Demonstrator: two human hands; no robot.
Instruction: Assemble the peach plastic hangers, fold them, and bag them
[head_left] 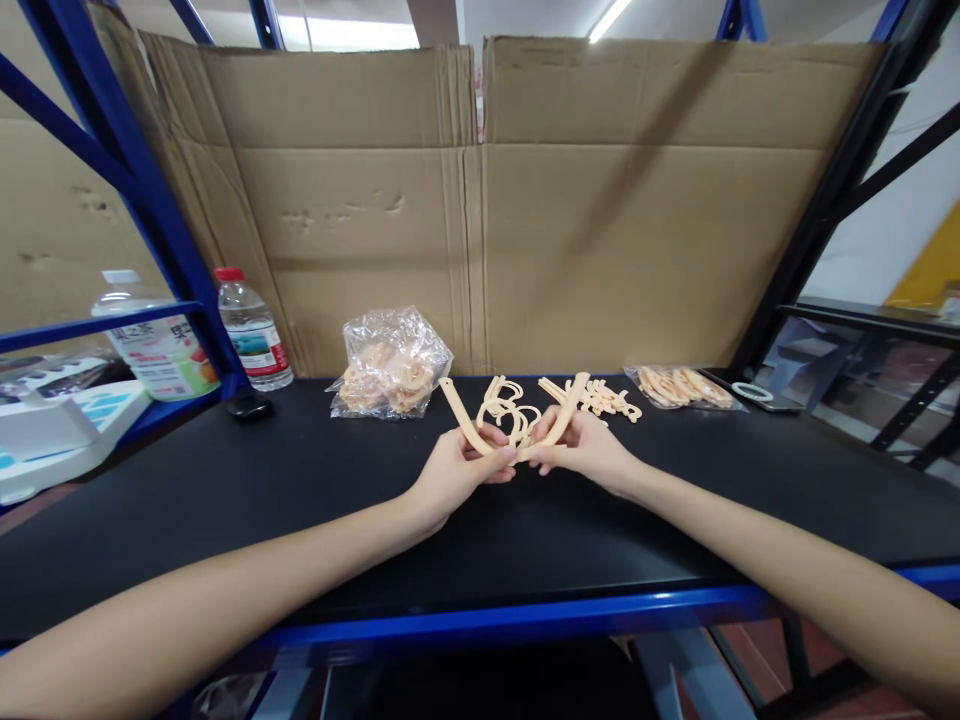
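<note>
Brown cardboard panels [360,220] stand along the back of a black tabletop [300,540], set in a blue and black metal frame; probably they serve as a screen.

Head view. Left hand [461,465]: closed in a pinch, thumb in front and fingers behind, grasping the lower part of a pale left strip [463,413]. Right hand [585,450]: likewise pinched, on the lower part of a pale right strip [568,405]. Both strips are over the middle of the tabletop, upper ends splayed outward in a V, lower ends brought close between the fingertips. Whether they touch or join there: cannot tell, fingers cover the spot. Holding near the low ends presumably gives finer control where the ends come together.

Just behind the hands lie curved loose pieces [496,408]; to their right, small knobbed pieces [602,398]. Likely spread there to be within easy reach. A bulky clear bag [390,370] of similar parts is at the left, a flatter bag [679,387] at the right, seemingly to keep the parts grouped. Red-capped bottle [253,335] stands at the far left, near the frame, apart from the handling area.
</note>
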